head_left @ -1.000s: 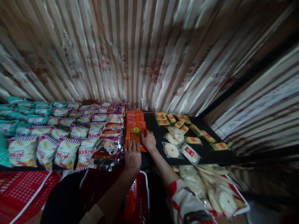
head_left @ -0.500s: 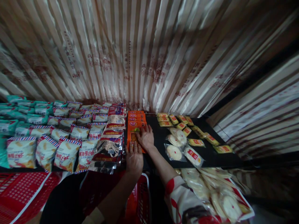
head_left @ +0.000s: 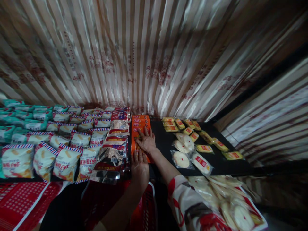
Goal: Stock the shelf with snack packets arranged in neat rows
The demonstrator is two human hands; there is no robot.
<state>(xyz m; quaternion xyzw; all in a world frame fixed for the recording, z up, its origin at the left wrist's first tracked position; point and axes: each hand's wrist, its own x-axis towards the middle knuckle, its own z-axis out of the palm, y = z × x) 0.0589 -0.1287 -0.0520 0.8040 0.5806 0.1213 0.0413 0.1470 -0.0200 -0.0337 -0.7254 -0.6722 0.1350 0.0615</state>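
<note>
- Hanging over the whole upper frame, a striped curtain (head_left: 120, 48) shows folds and faint reddish prints.
- Below it, a black counter (head_left: 161, 133) goes across the middle of the frame and carries the goods.
- At the lower left is one red basket (head_left: 26, 199) with holes; another red basket (head_left: 150, 205) is at the lower centre, partly hidden by the left arm.
- At the lower right, under the counter's edge, a tray (head_left: 256, 207) with a pale rim holds wrapped flat rounds (head_left: 243, 218).
- The right sleeve (head_left: 190, 205), pale with red and dark patches, enters from the lower right.
- White bags (head_left: 18, 160) with striped edges fill the left of the counter in rows, and teal bags (head_left: 36, 124) are at the far left.
- Dark red packets (head_left: 110, 157) overlap in one column, left of centre.
- Just beside them, at the centre of the frame, orange packets (head_left: 141, 120) lie flat, overlapping in a column.
- Both hands rest on the nearest orange packet, open and clamped on nothing: the right hand (head_left: 147, 141) with fingers spread, the left hand (head_left: 140, 170) lower, with fingertips near the front edge. They are close together.
- Right of centre are pale rounds (head_left: 181, 159) in clear film, and small yellow packets (head_left: 204, 149).
</note>
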